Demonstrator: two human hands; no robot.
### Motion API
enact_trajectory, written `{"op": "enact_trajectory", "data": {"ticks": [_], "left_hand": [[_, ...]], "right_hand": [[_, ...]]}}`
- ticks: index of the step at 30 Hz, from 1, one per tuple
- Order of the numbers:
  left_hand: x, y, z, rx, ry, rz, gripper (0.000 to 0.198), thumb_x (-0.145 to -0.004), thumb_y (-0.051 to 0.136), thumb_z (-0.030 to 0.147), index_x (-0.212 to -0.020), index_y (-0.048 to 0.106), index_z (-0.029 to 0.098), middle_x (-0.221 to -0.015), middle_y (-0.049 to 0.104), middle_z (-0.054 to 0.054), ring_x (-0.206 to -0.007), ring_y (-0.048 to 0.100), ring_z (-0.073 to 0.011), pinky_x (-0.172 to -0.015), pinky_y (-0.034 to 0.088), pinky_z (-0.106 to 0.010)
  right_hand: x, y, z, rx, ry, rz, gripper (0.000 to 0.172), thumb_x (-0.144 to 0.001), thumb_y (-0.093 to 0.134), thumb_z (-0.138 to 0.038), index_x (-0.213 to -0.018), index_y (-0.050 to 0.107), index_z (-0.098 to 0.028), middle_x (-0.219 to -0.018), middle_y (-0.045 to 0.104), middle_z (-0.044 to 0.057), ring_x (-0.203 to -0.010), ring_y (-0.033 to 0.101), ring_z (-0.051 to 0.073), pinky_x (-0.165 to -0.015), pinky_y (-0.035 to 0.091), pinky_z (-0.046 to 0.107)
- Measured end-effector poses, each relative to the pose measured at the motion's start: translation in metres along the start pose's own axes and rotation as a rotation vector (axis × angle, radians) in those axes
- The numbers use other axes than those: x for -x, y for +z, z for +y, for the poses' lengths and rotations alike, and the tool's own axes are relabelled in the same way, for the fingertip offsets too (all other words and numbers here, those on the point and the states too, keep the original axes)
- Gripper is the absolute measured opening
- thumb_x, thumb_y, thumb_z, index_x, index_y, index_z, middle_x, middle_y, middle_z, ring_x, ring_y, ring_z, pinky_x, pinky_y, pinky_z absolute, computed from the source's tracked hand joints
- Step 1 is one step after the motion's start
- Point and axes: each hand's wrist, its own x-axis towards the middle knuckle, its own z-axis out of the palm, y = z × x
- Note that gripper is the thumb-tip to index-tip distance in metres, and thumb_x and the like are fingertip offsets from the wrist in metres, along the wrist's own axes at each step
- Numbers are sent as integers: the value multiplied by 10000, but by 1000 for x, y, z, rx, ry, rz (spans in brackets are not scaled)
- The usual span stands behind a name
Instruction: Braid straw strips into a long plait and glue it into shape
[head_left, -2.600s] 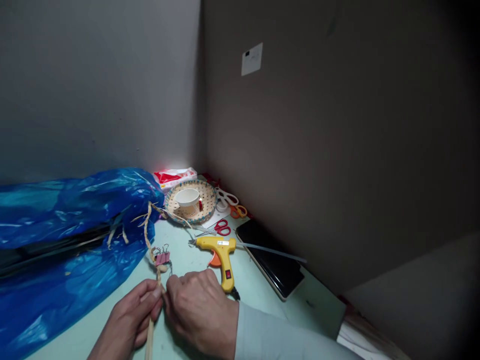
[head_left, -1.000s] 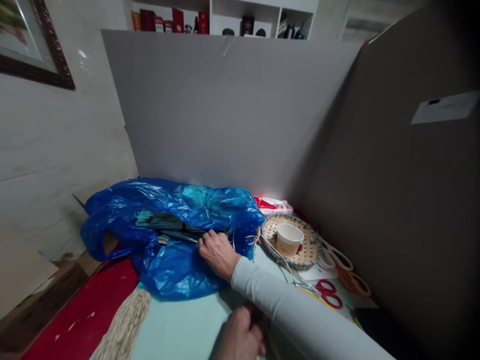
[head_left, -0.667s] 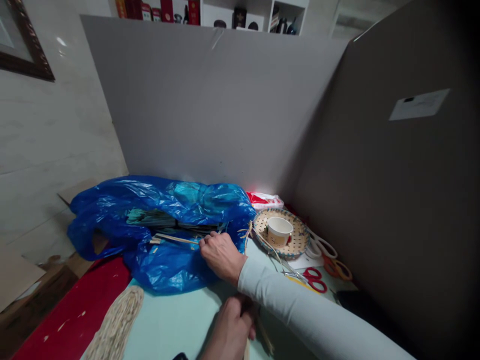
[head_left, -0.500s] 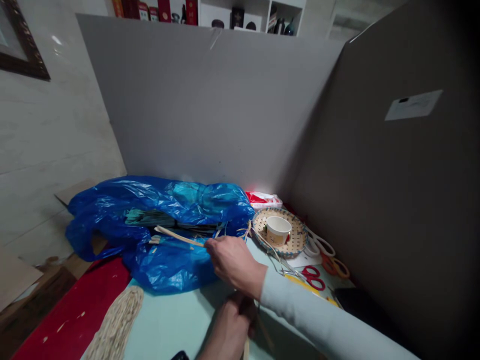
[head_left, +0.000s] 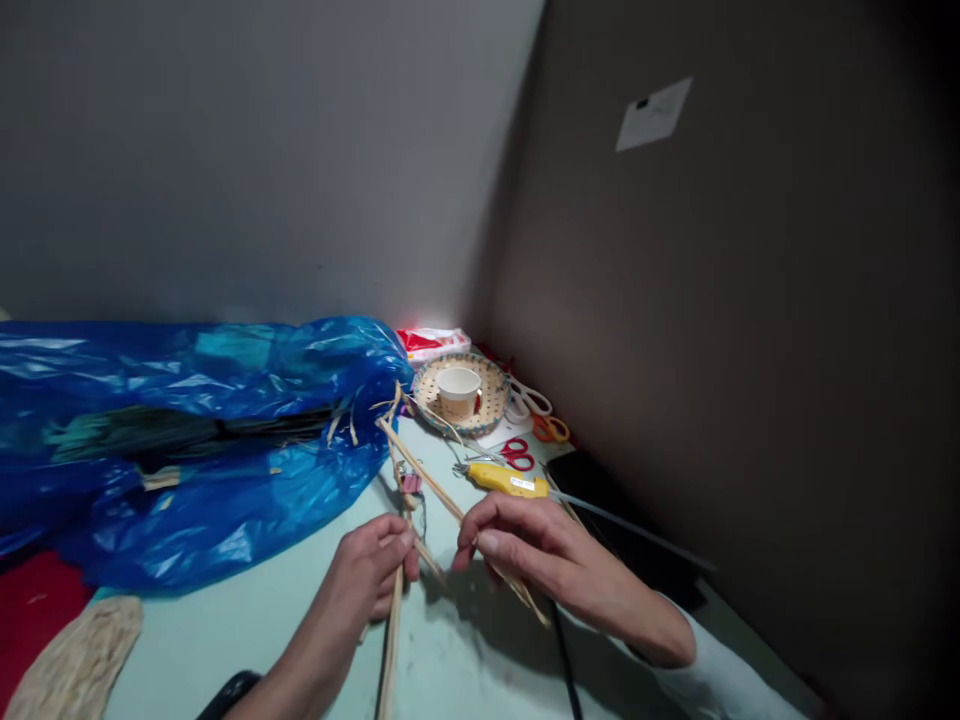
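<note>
Above the table, my left hand pinches the plaited cord below its pink clip; my right hand grips a pale strip. The upper length is plaited; loose strands below are not. The blue bag crowds the cord's far end; a yellow glue gun lies just beyond my right hand.

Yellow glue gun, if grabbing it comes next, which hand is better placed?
Probably the right hand: it is nearer the yellow glue gun, though it holds a pale strip. The left hand is farther off, pinching other strands.
</note>
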Motion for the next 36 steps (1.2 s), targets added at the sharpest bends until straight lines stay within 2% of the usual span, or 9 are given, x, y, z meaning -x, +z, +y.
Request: {"op": "enact_trajectory", "data": {"ticks": [4,7,10,12,14,19,25,30,36], "left_hand": [[9,2,7,-9,-3,-7,293,-779,682,398,-698,567,141,-560,500,58,-420,170,-16,-410,81,-186],[13,4,9,-12,-11,16,291,-777,699,389,-699,597,127,-599,507,43,-443,178,-21,-417,93,-186],[13,4,10,-13,-32,45,273,-773,711,376,-712,630,122,-623,518,29,-461,217,-28,-434,134,-178],[12,4,10,-9,-40,56,253,-758,725,360,-723,647,122,-647,538,15,-470,250,-31,-445,153,-176],[12,4,10,4,-43,49,226,-731,743,335,-739,655,127,-666,552,11,-465,249,-29,-441,149,-178],[9,2,8,22,-60,18,181,-753,713,294,-786,678,119,-680,565,0,-468,257,-26,-431,149,-165],[10,2,9,9,-97,41,146,-776,698,273,-756,676,129,-677,580,6,-459,301,-18,-418,189,-134],[14,5,12,-18,-157,76,178,-758,740,319,-767,638,174,-725,607,12,-614,562,-83,-551,426,-143],[13,4,10,-10,-148,82,165,-764,734,333,-788,646,196,-709,583,35,-611,566,-99,-589,473,-186]], "right_hand": [[29,-13,-15,118,-68,121,194,-994,483,-260,-1099,644,-232,-1026,707,16,-855,649,133,-777,478,239],[45,-24,-28,384,-206,378,111,-928,590,-199,-964,688,-238,-875,691,4,-799,642,137,-734,482,236],[50,-24,-40,660,-269,585,93,-899,619,-205,-895,708,-232,-917,638,50,-836,613,175,-681,474,262],[45,-15,-42,677,-243,549,125,-924,574,-204,-880,690,-219,-940,636,66,-836,609,178,-665,469,264],[34,0,-35,561,-178,396,156,-957,522,-207,-895,665,-219,-875,657,41,-780,609,158,-668,462,255],[-3,30,7,385,101,207,115,-960,533,-283,-920,616,-215,-759,651,-19,-706,562,147,-652,397,272],[-11,37,28,413,132,225,152,-978,460,-269,-883,557,-200,-798,598,-2,-728,511,153,-669,371,288],[-11,41,28,346,131,249,154,-998,388,-228,-945,528,-192,-876,593,21,-801,515,157,-723,383,291],[-19,46,33,409,138,244,158,-905,573,-269,-791,518,-174,-672,513,-28,-623,432,110,-570,294,242]]}}
